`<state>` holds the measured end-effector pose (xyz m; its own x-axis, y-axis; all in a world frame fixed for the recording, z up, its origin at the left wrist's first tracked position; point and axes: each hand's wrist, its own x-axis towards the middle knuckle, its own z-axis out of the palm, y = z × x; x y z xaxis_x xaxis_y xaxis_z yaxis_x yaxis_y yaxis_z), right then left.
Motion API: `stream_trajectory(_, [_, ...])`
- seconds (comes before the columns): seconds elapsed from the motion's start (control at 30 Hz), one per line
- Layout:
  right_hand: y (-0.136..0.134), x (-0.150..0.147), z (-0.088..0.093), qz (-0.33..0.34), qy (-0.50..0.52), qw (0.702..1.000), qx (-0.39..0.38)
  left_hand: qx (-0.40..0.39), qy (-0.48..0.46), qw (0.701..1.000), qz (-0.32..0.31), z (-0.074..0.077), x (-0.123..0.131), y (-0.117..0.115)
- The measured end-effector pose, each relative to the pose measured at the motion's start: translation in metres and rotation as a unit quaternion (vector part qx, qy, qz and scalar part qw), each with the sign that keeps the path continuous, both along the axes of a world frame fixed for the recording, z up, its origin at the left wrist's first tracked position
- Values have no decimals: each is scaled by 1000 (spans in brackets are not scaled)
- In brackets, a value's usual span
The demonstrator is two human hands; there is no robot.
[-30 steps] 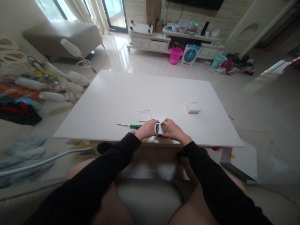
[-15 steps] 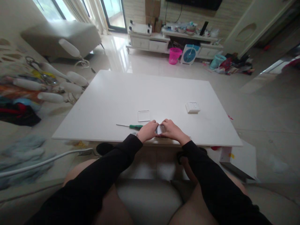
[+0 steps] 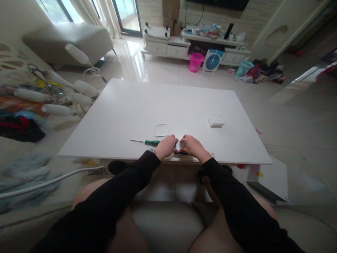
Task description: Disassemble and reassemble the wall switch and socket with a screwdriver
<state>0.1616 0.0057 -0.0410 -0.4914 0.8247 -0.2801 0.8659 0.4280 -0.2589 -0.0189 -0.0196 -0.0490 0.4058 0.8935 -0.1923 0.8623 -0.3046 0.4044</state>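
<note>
Close to the table's near edge, my left hand (image 3: 166, 146) and my right hand (image 3: 193, 146) face each other with fingers bent. Between them is a small white-and-dark rectangular piece (image 3: 179, 145), largely covered by the fingers. The left fingers grip its left side, and the right fingers pinch at its right side. Left of my left hand lies a screwdriver (image 3: 152, 143) with a green handle, its shaft pointing left. Just beyond it rests a thin white rectangular frame (image 3: 161, 135). Farther right sits a white wall socket (image 3: 216, 120) in a box.
All of these are on a white table (image 3: 168, 102). A floor lamp (image 3: 79, 53) with several white shades stands at the left. Beyond the table are a pink basket (image 3: 196, 63), a blue fan (image 3: 213, 60) and a low white cabinet (image 3: 155, 47).
My right fingers have shifted slightly on the piece, and more of its dark lower edge shows. My left hand stays almost still; the screwdriver, frame and socket lie as before.
</note>
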Motion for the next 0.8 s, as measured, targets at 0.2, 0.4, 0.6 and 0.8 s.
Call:
stream_trajectory(0.2, [-5,-4,6,11,-34,999,5,10,20,1000,-4,4,4,-5])
stream_trajectory(0.4, [-14,-7,5,-2,-43,998,44,29,24,999,19,-2,4,-8])
stream_trajectory(0.6, [-13,-2,7,1,-8,1000,23,10,-9,1000,27,-2,1,-6])
stream_trajectory(0.8, [-8,24,15,-21,-2,1000,15,-1,-16,999,41,4,-30,8])
